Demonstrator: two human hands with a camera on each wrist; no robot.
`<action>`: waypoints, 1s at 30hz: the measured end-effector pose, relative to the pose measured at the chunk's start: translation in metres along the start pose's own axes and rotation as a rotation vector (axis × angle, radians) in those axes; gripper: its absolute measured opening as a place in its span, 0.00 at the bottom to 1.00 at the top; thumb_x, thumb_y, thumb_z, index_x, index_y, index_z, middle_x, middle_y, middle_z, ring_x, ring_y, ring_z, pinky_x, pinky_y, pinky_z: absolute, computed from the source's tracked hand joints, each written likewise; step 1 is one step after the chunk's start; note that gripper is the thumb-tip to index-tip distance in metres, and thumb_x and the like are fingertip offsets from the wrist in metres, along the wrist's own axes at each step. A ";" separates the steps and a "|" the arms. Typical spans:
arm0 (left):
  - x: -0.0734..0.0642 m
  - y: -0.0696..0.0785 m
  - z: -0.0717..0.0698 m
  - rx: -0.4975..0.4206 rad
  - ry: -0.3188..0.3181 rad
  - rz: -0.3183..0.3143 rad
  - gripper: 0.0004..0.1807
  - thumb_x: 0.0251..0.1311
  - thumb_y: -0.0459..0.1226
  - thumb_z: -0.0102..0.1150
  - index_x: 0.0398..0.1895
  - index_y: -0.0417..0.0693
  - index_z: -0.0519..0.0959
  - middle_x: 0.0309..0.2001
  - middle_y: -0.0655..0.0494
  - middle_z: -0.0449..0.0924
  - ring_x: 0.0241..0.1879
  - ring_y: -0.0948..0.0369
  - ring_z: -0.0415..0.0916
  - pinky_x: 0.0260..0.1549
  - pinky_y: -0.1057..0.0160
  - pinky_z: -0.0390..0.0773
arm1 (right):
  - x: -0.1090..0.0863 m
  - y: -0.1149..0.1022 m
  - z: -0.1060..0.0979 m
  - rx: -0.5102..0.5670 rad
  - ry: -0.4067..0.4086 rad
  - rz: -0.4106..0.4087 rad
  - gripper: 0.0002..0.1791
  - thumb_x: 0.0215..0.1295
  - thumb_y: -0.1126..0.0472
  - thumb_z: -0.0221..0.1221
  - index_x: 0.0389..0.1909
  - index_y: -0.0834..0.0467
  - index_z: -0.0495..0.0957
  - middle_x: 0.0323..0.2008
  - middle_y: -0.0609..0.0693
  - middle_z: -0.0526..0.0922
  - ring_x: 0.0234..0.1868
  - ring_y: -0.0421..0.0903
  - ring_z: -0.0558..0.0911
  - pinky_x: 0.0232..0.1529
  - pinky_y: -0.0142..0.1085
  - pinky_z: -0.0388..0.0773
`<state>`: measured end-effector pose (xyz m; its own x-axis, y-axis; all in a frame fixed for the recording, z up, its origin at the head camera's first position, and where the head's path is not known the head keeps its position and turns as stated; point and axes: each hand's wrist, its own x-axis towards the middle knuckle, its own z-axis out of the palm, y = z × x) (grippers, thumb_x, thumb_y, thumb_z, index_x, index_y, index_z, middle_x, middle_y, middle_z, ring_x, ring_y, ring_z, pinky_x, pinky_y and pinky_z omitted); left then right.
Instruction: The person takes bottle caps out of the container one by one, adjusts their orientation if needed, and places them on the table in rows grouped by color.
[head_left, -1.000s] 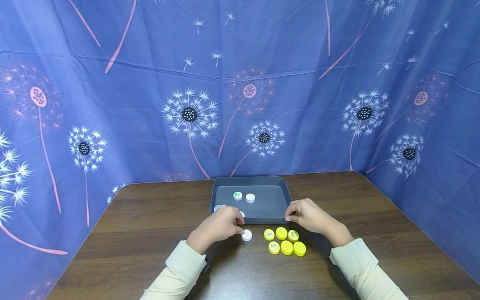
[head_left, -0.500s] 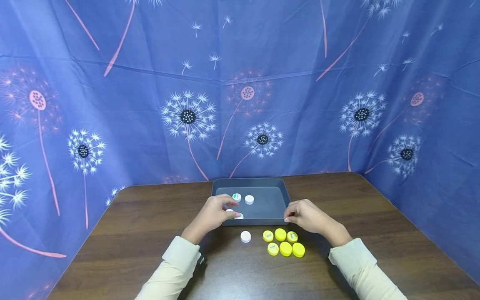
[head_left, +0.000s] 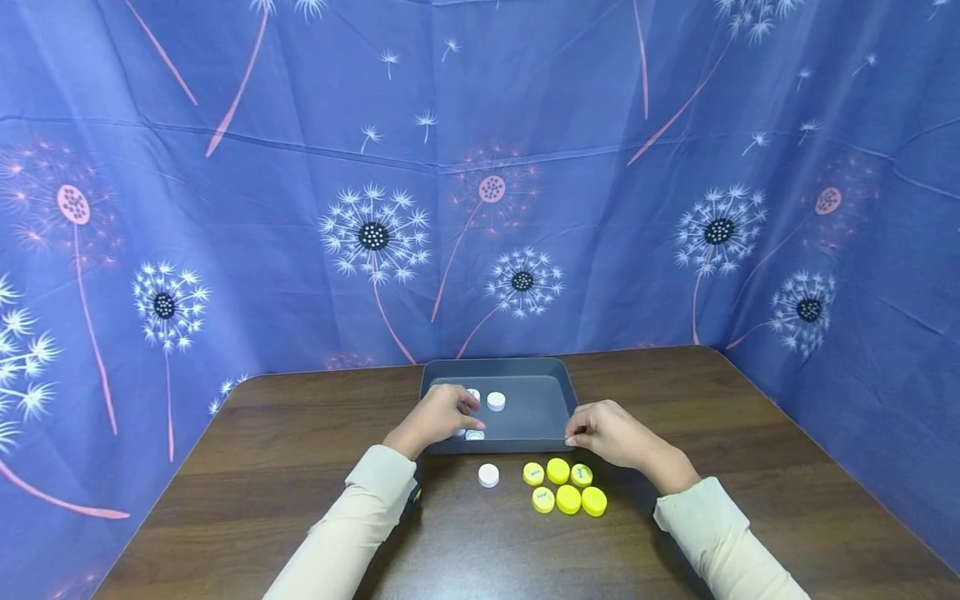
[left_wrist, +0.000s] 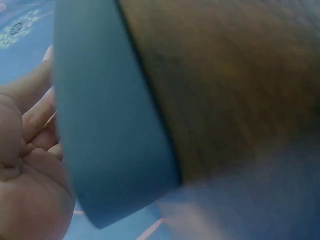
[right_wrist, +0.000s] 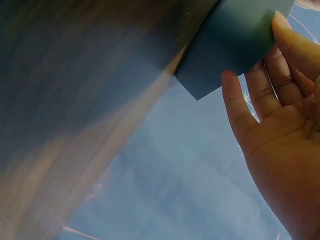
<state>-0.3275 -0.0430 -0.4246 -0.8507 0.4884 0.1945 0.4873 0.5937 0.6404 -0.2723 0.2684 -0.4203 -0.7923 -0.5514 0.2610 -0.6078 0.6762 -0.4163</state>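
Dark grey tray (head_left: 510, 447) is set at the far edge of the table (head_left: 300, 433), its long axis laid left to right across the person's front; the short sides point away, toward the patterned curtain (head_left: 450, 83). Its near right corner is pinched by the right hand (head_left: 615, 432), thumb placed on the near wall. The left hand (head_left: 435, 414) is held over the tray's left part, thumb and forefinger apart; whether anything is touched by it cannot be told, the left wrist view being filled mostly by tray wall and blurred wood. White caps (head_left: 496, 402) are seen in the tray, laid flat, some partly covered by the left hand. A lone white cap (head_left: 488, 476) is left on the wood just before the tray's near wall. To its right, six yellow caps (head_left: 568, 500) are laid flat in two rows of three, the rows run roughly parallel to the tray's long axis; three are marked in blue.
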 end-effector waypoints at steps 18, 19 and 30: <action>0.004 -0.003 0.005 0.241 -0.107 0.127 0.11 0.49 0.29 0.74 0.37 0.41 0.88 0.35 0.54 0.87 0.36 0.59 0.82 0.40 0.61 0.81 | 0.001 0.001 0.000 0.009 -0.007 0.019 0.06 0.59 0.69 0.68 0.29 0.54 0.86 0.28 0.37 0.82 0.30 0.33 0.78 0.32 0.31 0.78; 0.004 -0.003 0.005 0.245 -0.110 0.126 0.10 0.49 0.30 0.74 0.37 0.41 0.88 0.35 0.54 0.87 0.36 0.59 0.82 0.41 0.61 0.82 | 0.001 0.001 0.000 0.009 -0.007 0.020 0.06 0.59 0.69 0.68 0.29 0.54 0.86 0.28 0.37 0.82 0.30 0.33 0.78 0.32 0.31 0.78; 0.005 -0.007 0.005 0.221 -0.102 0.071 0.08 0.51 0.37 0.76 0.34 0.46 0.88 0.31 0.60 0.85 0.34 0.64 0.78 0.38 0.64 0.80 | 0.000 0.000 0.001 0.016 0.000 0.007 0.05 0.59 0.68 0.68 0.29 0.54 0.86 0.28 0.37 0.82 0.30 0.33 0.78 0.32 0.31 0.78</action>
<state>-0.3343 -0.0417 -0.4320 -0.7937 0.5894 0.1505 0.5863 0.6755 0.4472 -0.2723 0.2682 -0.4208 -0.7966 -0.5466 0.2582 -0.6013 0.6721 -0.4322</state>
